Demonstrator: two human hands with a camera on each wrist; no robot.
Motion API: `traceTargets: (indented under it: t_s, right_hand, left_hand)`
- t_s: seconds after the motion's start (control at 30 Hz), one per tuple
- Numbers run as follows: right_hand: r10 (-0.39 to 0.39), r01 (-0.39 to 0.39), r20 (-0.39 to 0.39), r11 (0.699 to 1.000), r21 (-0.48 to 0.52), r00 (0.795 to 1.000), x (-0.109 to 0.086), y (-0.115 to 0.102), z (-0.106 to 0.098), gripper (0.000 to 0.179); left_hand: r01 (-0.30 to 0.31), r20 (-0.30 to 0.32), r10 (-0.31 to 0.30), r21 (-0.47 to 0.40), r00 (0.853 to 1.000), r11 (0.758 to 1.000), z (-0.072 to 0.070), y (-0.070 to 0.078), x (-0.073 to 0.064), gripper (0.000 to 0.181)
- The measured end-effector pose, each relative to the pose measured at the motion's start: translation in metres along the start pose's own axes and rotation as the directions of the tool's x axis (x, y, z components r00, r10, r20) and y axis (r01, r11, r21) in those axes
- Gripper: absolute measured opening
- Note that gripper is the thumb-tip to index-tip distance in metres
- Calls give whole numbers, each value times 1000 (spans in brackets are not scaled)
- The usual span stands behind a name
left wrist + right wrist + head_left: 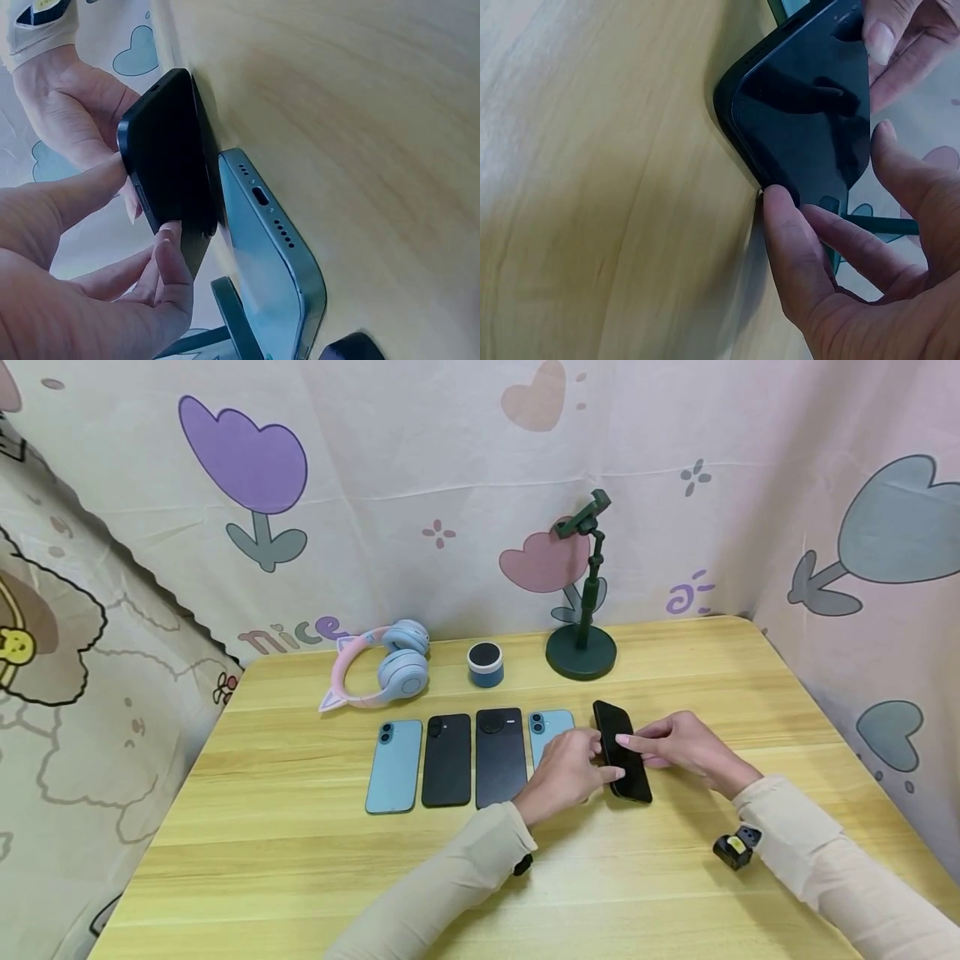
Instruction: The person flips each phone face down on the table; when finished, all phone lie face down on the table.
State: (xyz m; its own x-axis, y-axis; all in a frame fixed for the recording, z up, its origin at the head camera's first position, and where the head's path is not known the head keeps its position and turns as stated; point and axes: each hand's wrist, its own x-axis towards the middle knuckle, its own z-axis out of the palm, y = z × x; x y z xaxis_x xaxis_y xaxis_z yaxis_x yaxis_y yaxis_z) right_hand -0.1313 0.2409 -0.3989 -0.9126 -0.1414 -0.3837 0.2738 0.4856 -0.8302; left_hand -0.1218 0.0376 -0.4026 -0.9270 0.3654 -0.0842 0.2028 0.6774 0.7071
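Note:
A black smartphone (617, 735) is tilted off the table at the right end of a row of phones, its dark screen facing up. My left hand (562, 770) holds it by its left side; in the left wrist view the thumb lies on one edge and the fingertips on another. From the other side my right hand (686, 747) grips the right edge, thumb over the screen. Beside it lies a light blue phone (551, 724), partly covered by my left hand. Further left are a dark grey phone (501, 764), a black phone (447, 760) and another light blue phone (394, 767).
Behind the phones stand cat-ear headphones (405, 672), a small blue-and-white cylinder (486, 667) and a dark green phone stand (582, 652). A patterned cloth (420, 460) hangs along the back of the wooden table (262, 860).

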Motion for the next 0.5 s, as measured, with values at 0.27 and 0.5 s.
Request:
traceTargets:
  t_s: [0.27, 0.5]
  right_hand:
    - [-26, 24, 29, 998, 64, 999, 1, -2, 5, 65]
    - [-21, 15, 57, 995, 98, 998, 1, -5, 8, 66]
  left_hand:
    - [-3, -22, 3, -44, 1000, 999, -4, 1, -3, 41]
    - [11, -27, -13, -70, 1000, 998, -7, 0, -5, 52]
